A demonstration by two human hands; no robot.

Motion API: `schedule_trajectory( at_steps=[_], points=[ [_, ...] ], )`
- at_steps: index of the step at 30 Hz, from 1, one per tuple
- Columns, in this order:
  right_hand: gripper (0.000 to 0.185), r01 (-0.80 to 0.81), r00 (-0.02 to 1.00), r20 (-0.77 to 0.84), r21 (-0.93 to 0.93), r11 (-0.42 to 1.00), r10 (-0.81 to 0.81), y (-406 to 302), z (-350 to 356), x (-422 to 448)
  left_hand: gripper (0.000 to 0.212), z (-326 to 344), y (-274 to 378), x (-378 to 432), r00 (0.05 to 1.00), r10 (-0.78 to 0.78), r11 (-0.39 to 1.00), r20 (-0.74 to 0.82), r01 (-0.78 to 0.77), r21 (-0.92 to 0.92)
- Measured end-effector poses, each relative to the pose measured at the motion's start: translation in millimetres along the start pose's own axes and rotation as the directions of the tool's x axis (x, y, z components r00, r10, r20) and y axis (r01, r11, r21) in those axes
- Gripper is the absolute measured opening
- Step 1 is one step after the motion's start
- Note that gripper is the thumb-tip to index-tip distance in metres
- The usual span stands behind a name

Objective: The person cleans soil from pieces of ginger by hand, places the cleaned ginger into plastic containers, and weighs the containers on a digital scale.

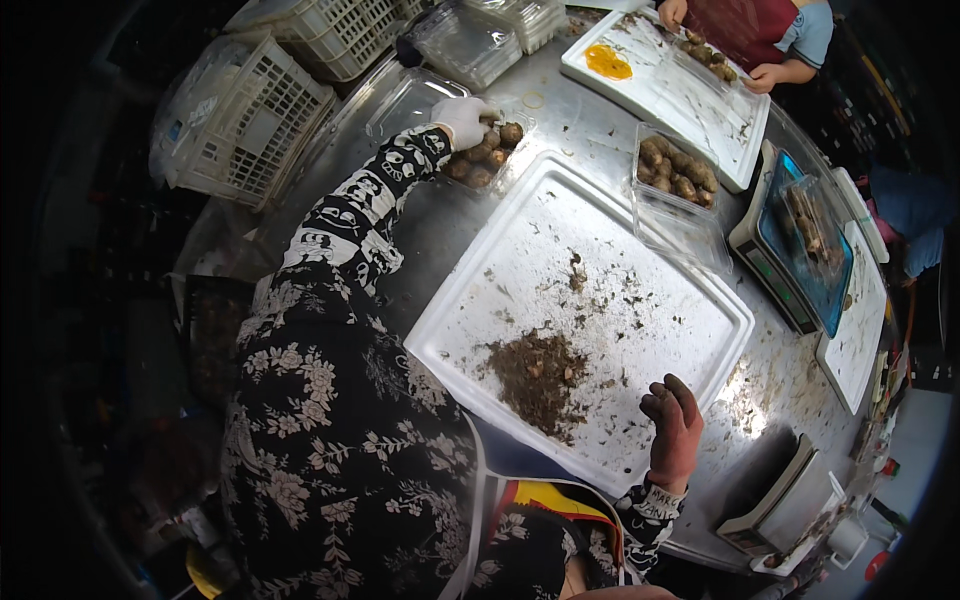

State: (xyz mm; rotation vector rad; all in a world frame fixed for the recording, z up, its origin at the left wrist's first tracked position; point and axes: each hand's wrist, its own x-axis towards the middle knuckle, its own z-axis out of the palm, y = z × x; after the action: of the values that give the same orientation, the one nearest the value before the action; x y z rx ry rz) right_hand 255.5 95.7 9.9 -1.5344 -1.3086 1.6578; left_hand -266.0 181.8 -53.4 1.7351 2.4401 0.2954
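Note:
My left hand (463,122), in a white glove, reaches to a clear plastic clamshell box of brown, taro-like tubers (480,166) at the upper middle; its fingers are at a tuber near the box's far edge, and the grip is partly hidden. My right hand (675,427), in a reddish, soiled glove, hovers over the right front edge of a white foam tray (465,300) with fingers slightly curled and nothing in them. Brown soil and scraps (538,379) lie heaped on the tray, with crumbs scattered beyond.
Another open box of tubers (675,171) stands beyond the tray. Right are a scale (780,262) bearing a filled box and a second scale (772,495). Stacked clear boxes (469,45) and white crates (247,124) stand upper left. A co-worker's hands (763,77) hold a filled box.

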Motion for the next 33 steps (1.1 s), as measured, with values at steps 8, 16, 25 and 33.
schedule_trajectory(
  at_steps=[8,16,25,33],
  points=[
    [0.047,-0.007,1.000,0.020,0.006,1.000,0.007,1,15,1,0.038,-4,24,10,0.985,0.137,0.969,0.104,-0.155,0.192],
    [0.041,-0.027,1.000,-0.002,0.023,0.999,0.027,-10,32,5,0.041,3,16,20,0.990,0.138,0.989,0.014,-0.137,-0.052],
    [0.046,0.021,0.994,0.104,0.008,1.000,-0.022,-16,4,24,0.041,11,-25,-4,0.996,0.088,0.958,-0.024,-0.091,-0.271],
    [0.046,0.167,0.981,-0.028,0.614,0.771,-0.191,-80,-81,96,0.044,2,-23,28,0.995,-0.002,0.917,-0.104,-0.040,-0.396]
  ],
)
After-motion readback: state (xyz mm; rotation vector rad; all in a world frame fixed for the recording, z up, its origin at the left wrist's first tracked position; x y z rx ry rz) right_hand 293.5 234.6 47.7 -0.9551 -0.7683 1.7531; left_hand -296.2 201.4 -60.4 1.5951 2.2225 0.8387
